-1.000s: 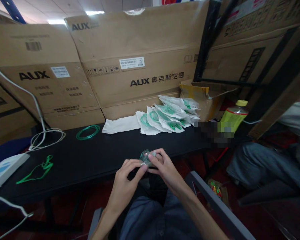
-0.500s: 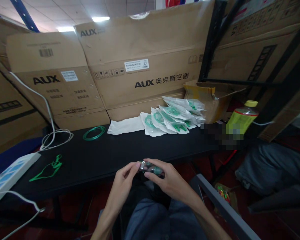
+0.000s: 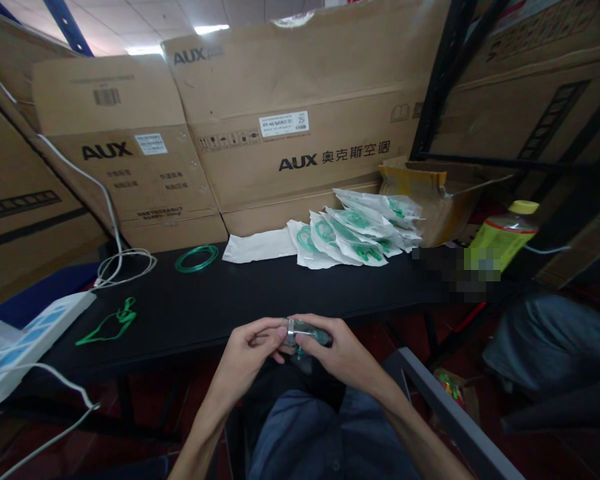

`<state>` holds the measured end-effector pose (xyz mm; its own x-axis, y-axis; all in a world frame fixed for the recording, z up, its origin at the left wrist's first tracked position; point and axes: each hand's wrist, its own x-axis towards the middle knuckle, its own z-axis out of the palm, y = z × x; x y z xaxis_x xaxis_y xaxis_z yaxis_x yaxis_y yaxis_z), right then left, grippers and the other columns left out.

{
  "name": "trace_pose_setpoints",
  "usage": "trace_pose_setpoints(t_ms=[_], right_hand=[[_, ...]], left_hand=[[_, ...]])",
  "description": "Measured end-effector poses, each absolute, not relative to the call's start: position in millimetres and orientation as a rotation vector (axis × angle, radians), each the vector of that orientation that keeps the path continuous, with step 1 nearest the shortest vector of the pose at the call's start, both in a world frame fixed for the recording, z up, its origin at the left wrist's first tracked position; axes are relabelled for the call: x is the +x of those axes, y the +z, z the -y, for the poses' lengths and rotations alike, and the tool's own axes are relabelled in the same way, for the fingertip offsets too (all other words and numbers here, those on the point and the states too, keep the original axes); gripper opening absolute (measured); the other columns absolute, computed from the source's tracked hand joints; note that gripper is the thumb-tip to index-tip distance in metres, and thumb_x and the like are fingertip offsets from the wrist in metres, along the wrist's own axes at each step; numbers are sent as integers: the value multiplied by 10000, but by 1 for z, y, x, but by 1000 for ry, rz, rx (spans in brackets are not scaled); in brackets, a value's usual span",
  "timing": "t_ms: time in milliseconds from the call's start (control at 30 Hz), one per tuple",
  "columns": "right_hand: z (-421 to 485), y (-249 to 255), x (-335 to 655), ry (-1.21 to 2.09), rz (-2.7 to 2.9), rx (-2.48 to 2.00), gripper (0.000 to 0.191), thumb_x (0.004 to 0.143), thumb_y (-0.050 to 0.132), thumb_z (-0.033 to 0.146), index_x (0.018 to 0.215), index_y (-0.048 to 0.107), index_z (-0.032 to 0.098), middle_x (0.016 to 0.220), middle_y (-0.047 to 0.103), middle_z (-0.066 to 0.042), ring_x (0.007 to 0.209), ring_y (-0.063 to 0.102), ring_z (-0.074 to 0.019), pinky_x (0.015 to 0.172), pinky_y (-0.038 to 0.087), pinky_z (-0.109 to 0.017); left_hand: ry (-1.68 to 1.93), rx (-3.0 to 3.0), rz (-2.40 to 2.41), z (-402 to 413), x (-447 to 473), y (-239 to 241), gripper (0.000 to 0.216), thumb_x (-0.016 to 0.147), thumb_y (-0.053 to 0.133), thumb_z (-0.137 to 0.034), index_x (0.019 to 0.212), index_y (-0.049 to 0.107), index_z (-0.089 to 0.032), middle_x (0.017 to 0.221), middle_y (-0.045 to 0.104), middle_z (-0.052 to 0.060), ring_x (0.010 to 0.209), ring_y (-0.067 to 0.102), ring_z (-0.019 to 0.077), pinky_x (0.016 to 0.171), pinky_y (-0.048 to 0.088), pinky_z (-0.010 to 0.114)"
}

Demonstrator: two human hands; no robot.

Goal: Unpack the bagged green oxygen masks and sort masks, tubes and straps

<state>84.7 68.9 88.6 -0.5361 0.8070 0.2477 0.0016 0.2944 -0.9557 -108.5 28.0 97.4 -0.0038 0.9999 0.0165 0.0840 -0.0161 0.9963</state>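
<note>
Both of my hands meet over my lap, just in front of the black table (image 3: pixel 215 300). Between them is a small clear plastic mask with green parts (image 3: pixel 304 333). My left hand (image 3: pixel 247 357) pinches its left end with fingertips closed. My right hand (image 3: pixel 343 357) wraps over its right side, fingers curled round it. Much of the mask is hidden by my fingers.
On the table lie a pile of sealed white packets with green tubing (image 3: pixel 355 230), a flat white packet (image 3: pixel 260 245), a green tube coil (image 3: pixel 197 258), a green strap (image 3: pixel 109 323), white cable (image 3: pixel 125 263) and a power strip (image 3: pixel 27 343). Cardboard boxes (image 3: pixel 300 113) behind; bottle (image 3: pixel 505 233) and another person's legs (image 3: pixel 555 340) right.
My hands dropped from above the table edge toward my lap and turned the mask over between them. The view drifted left, so everything shifted right in frame.
</note>
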Motion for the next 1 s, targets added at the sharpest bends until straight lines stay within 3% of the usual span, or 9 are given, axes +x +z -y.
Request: trace_pose_setpoints(t_ms=[167,400,633,733,833,900,1000], right_hand=[[-91,97,79,1342,1812,-683,346,960,618,384,1212,751,188,1157,774,-67,1105,692,-268,999,512,-397],[-136,91,63,1088,1814,-677,319,896,659,330,1146,771,164,1155,782,-88,1070,719,-259,975,533,-386],[-151,75,51,1002,1712,-715,315,869,636,289,1130,769,171,1155,782,-76,1081,713,-249,960,530,-353],[-149,72,51,962,1689,-741,309,874,623,265,1131,770,178,1146,786,-68,1060,721,-246,931,536,-336],[-148,70,50,903,1672,-771,295,890,609,246,1130,774,197,1130,790,-54,1042,727,-243,915,538,-326],[-149,70,49,865,1661,-790,290,897,603,234,1128,775,203,1119,793,-49,1032,732,-244,909,541,-326],[-151,70,49,829,1664,-791,279,907,593,227,1116,777,210,1102,795,-41,1030,735,-245,916,543,-329]], left_hand=[[1195,1343,-1269,-46,-113,109,408,827,753,-446,1053,785,-108,913,791,113,722,732,202,564,573,245],[1296,1428,-1213,-92,-126,100,367,817,778,-427,1050,777,-143,957,781,86,713,746,192,502,546,205],[1397,1467,-1256,-113,-120,85,342,808,786,-403,1024,766,-138,831,757,58,591,700,152,428,478,184],[1434,1456,-1247,-113,-117,81,364,810,789,-409,1058,715,-153,944,749,63,650,731,164,472,524,194],[1529,1430,-1261,-112,-117,78,353,823,783,-414,1057,655,-184,1045,710,44,781,758,186,616,606,251],[1555,1499,-1313,-111,-118,78,292,859,749,-424,1015,671,-189,1009,694,27,844,743,180,697,612,266],[1501,1658,-1372,-108,-117,80,239,884,726,-423,959,752,-197,933,691,22,816,690,154,685,568,233]])
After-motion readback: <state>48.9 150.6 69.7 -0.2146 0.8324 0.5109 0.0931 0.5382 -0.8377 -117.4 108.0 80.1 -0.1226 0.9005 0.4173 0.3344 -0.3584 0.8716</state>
